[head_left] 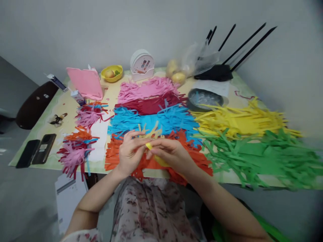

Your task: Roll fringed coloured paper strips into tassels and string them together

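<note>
Grey floor (22, 201) and a dark chair (34, 107) fill the left of the frame; from there the pale table (50, 129) runs across to the right, against a grey wall (101, 30) along the top. At its left end lie two phones (44, 149), then two mixed bundles (74, 153) of fringe, with a carton (77, 97) and a pink case (85, 82) above them. Farther along the back stand a yellow bowl (114, 79) holding fruit and a round white holder (141, 64). Pink (145, 89), dark red, blue and orange fringes (114, 156) are layered down the middle. Over the lower ones, at centre frame, is a yellow strip (149, 146), pinched by the left hand (132, 149) and the right hand (171, 153), whose fingertips meet around it; the hands hide part of the orange. To the right, a clear bag (190, 60) partly covers the black router (214, 72), a dark bowl (191, 107) sits just beside the yellow fringe (242, 122), and green fringe (262, 156) spreads at lower right.
</note>
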`<action>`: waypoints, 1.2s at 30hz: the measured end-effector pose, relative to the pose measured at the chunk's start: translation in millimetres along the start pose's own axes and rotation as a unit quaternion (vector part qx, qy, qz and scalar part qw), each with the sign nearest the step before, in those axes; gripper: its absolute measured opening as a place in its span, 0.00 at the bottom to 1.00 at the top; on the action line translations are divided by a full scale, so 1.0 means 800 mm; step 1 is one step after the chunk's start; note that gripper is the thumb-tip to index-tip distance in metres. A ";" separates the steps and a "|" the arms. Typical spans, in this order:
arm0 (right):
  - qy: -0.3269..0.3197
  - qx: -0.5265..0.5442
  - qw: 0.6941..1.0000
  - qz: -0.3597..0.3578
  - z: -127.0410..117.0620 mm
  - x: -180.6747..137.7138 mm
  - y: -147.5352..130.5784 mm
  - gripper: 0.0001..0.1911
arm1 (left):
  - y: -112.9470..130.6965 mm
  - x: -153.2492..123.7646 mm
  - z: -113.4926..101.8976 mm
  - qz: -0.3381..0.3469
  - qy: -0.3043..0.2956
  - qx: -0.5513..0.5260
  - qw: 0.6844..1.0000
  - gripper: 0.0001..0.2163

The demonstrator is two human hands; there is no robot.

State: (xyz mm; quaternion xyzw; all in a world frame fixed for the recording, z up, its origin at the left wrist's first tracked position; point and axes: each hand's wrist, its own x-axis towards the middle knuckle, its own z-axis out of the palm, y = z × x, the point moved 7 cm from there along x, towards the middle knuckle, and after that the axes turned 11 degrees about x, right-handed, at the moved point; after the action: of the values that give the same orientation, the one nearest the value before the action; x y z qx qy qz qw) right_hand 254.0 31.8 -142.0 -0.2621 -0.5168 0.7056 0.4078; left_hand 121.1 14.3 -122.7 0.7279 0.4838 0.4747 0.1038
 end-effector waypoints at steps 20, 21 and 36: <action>0.305 -0.560 0.764 0.099 -0.353 0.115 -0.081 0.10 | -0.059 -0.029 0.014 -0.324 0.093 -0.201 0.920 0.09; 0.294 -0.561 0.765 0.115 -0.363 0.120 -0.072 0.12 | -0.060 -0.031 0.015 -0.330 0.078 -0.178 0.924 0.10; 0.354 -0.370 0.850 -0.123 -0.261 0.058 -0.090 0.10 | -0.039 -0.026 0.025 -0.335 0.057 -0.133 0.931 0.12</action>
State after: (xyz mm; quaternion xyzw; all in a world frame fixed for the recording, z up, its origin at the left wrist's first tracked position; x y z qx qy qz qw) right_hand 416.3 188.6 -140.2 -0.5597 -0.5885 0.2657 0.5194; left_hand 116.4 19.6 -164.3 0.4750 0.6371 0.5129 0.3247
